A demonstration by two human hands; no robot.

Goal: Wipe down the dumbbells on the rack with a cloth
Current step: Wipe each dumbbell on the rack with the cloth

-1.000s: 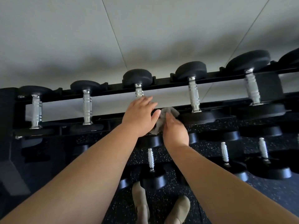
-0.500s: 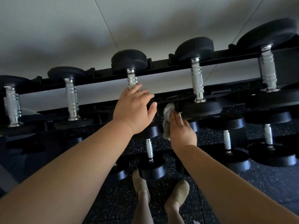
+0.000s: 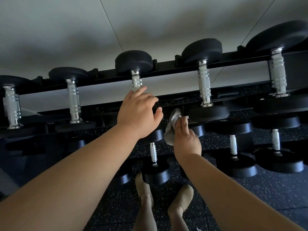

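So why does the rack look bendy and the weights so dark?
In the head view, the wide-angle lens bows the rack; dim light leaves the black dumbbell heads shadowy, while the chrome handles and pale cloth catch light; soft shadows cross the wall.

Right hand (image 3: 186, 142) has dropped lower, away from left hand (image 3: 138, 114). Crumpled grey cloth (image 3: 172, 125), bunched above the fingers before, now trails down the hand's left side. Left thumb has come off the cloth.
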